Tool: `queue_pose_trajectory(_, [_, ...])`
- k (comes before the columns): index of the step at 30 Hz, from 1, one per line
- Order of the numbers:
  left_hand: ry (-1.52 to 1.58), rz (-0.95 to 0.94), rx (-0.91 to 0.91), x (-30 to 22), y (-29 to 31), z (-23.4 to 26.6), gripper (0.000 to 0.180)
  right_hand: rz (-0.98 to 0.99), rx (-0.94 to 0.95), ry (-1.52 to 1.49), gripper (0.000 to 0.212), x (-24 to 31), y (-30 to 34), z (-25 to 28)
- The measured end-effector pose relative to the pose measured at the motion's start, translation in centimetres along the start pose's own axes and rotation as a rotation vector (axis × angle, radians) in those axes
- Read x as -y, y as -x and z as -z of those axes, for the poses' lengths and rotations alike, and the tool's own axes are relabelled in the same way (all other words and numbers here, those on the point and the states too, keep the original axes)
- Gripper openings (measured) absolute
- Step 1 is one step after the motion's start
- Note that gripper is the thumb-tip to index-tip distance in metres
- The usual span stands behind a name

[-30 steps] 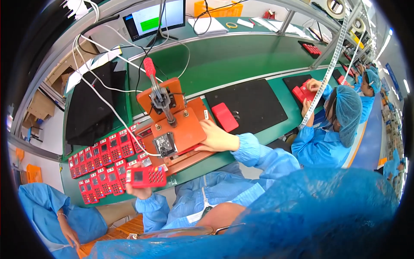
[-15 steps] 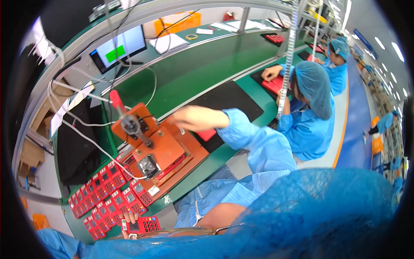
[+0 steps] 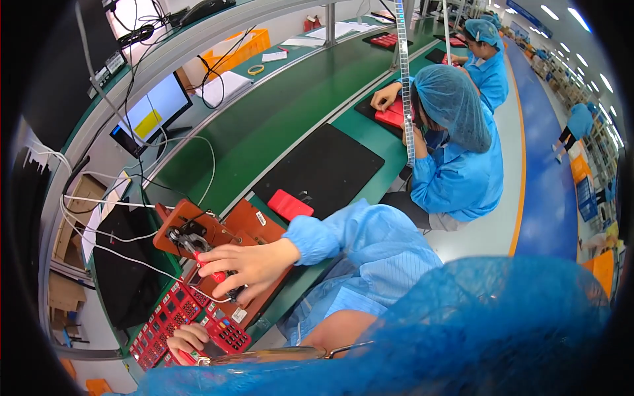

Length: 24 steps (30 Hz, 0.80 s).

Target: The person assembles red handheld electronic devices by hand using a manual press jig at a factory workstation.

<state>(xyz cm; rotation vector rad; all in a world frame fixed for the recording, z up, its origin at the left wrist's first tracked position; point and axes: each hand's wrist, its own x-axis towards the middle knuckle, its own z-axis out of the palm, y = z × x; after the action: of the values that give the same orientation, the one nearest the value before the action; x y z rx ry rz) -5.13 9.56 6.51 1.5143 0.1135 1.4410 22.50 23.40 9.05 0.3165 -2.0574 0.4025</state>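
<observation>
at lower left, the right hand (image 3: 247, 265) is spread over the lever (image 3: 218, 276); the left hand's (image 3: 187, 339) grip, below, i cannot tell.

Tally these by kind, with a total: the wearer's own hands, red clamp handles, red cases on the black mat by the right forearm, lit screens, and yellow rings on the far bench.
Hands: 2, left hand and right hand
Red clamp handle: 1
Red case: 1
Lit screen: 1
Yellow ring: 1
Total: 6
</observation>
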Motion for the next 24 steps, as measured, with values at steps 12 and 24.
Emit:
queue_pose_trajectory(12, [-1.393, 0.215, 0.324, 4.6, -19.0, -9.4, 0.054, -1.114, -0.552, -0.184, 0.022, 0.2, 8.7, 10.1])
queue_pose_trajectory(24, [-1.398, -0.512, -0.243, 0.4, -28.8, -5.4, 0.027, -1.241, 0.07, 0.713, 0.042, -7.0, 23.7, 9.9])
